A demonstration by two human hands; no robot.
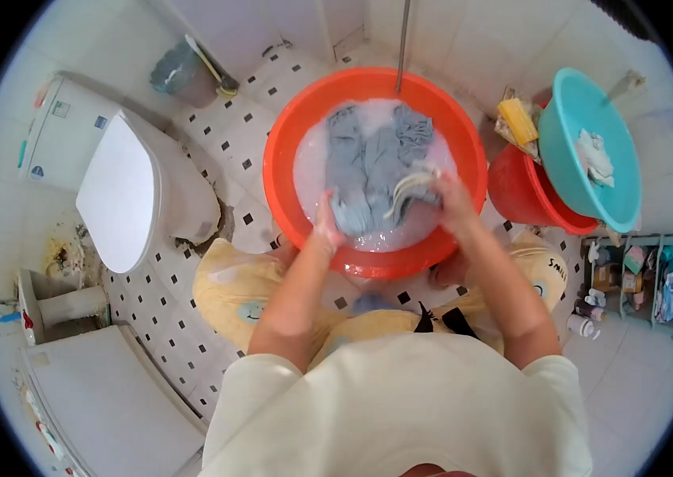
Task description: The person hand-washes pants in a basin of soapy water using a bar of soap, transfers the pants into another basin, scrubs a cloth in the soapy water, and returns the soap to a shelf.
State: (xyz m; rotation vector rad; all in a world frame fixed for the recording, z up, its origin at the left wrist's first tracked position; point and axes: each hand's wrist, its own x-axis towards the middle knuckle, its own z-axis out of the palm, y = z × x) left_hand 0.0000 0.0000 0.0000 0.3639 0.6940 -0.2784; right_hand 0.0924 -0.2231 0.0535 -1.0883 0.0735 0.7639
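Note:
A pair of grey-blue trousers [380,159] lies spread in cloudy, sudsy water inside a large red-orange basin [289,111]. At the near left side of the cloth, my left hand [327,221] dips to the water, its fingers stretched out and the thumb apart. My right hand [452,203] is at the near right of the trousers, slightly smeared by motion. Its fingers close round a bunched part of the cloth, where pale cord-like strands [409,187] curve out. Parts of the trousers are under water.
Left stands a white toilet [126,191]; behind it, a bin [185,75] with a brush. To the right, a turquoise basin [563,119] holding white cloth leans over a red bucket [519,187], beside a yellow block [518,121]. A rack [646,282] is farther right. My knees flank the basin.

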